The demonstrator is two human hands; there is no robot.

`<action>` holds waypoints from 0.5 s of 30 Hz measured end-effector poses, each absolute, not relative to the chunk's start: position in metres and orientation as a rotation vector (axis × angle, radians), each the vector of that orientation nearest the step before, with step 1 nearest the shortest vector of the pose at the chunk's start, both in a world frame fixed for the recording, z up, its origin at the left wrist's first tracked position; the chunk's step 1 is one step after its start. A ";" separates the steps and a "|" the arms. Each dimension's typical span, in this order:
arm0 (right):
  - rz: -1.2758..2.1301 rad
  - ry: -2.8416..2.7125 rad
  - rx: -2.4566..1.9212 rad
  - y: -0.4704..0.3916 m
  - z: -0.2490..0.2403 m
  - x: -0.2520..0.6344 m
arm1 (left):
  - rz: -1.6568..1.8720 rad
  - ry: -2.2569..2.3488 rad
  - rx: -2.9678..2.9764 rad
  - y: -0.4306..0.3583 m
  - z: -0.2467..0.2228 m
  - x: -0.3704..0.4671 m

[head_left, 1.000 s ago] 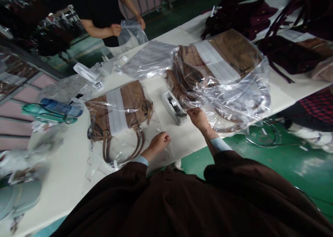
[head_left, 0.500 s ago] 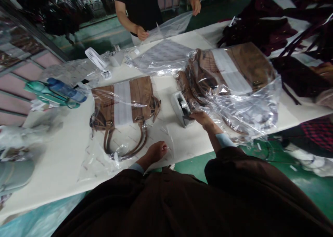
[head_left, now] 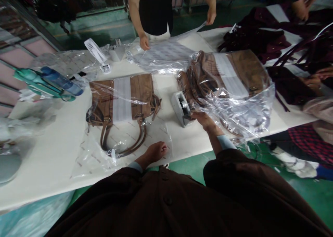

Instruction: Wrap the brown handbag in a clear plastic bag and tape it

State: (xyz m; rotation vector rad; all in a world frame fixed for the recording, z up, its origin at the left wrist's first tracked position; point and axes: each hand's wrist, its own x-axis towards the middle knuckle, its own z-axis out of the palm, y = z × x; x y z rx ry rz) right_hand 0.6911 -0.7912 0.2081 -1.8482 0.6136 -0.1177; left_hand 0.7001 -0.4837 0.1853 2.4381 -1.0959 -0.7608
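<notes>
My left hand (head_left: 155, 151) is closed over the front edge of a clear plastic bag (head_left: 91, 157); whatever its fingertips hold is hidden. Inside that bag lies a brown handbag (head_left: 102, 98) with a white paper band around it and its two handles toward me. My right hand (head_left: 205, 122) reaches to the near end of a grey tape dispenser (head_left: 178, 107), its fingers pinched together at the cutter end, where the tape comes off. Close behind the dispenser, several more brown handbags (head_left: 205, 69) are stacked in clear plastic.
Across the white table (head_left: 47, 154), a co-worker's hands hold a clear plastic sheet (head_left: 166, 51). A blue bottle (head_left: 62, 81) and a green pouch (head_left: 31, 79) lie at left. Barcode labels (head_left: 95, 51) stand at the back. Dark maroon bags (head_left: 260, 39) pile up at right, by another person's hands.
My hands have hardly moved. A small white sliver at my left fingertips no longer shows. The co-worker opposite has lowered the plastic sheet onto the table. Another person's hands have appeared at right.
</notes>
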 end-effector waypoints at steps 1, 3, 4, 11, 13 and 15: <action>-0.120 0.639 -1.880 -0.790 0.209 0.689 | -0.760 -1.092 2.435 -0.483 0.185 0.700; -0.124 0.695 -1.947 -0.788 0.211 0.683 | -0.760 -1.085 2.425 -0.481 0.186 0.700; -0.140 0.718 -1.992 -0.786 0.212 0.680 | -0.762 -1.082 2.420 -0.480 0.187 0.700; -0.103 0.816 -2.226 -0.775 0.220 0.660 | -0.811 -1.076 2.404 -0.475 0.189 0.701; -0.015 0.826 -2.118 -0.772 0.216 0.657 | -0.814 -1.095 2.405 -0.474 0.188 0.702; 0.028 0.855 -2.065 -0.771 0.209 0.658 | -0.813 -1.114 2.400 -0.475 0.186 0.703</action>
